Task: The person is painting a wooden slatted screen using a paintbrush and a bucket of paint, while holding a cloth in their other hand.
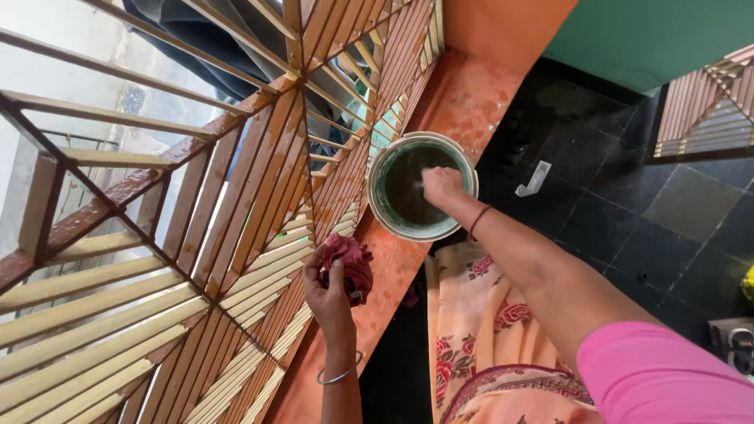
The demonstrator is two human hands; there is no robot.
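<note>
A pink sleeve and a peach cloth with red flowers are closest, low in the picture. The left hand is up by the slanted wooden grille with thin yellow and brown slats. Its fingers are curled tight around a crumpled dark red rag, and the rag is pressed on the slats. A thin silver bangle sits on that wrist.

Further out, the right hand dips into a round green bucket with a pale rim. The bucket has dark water inside. It stands on the orange painted ledge, right beside the grille. The fingers of this hand are bunched together over the water, but I cannot tell if they hold anything. A dark thread band goes around that wrist.

Past the ledge is the dark tiled floor. A small white scrap lies on it. A green wall is at the far end.
</note>
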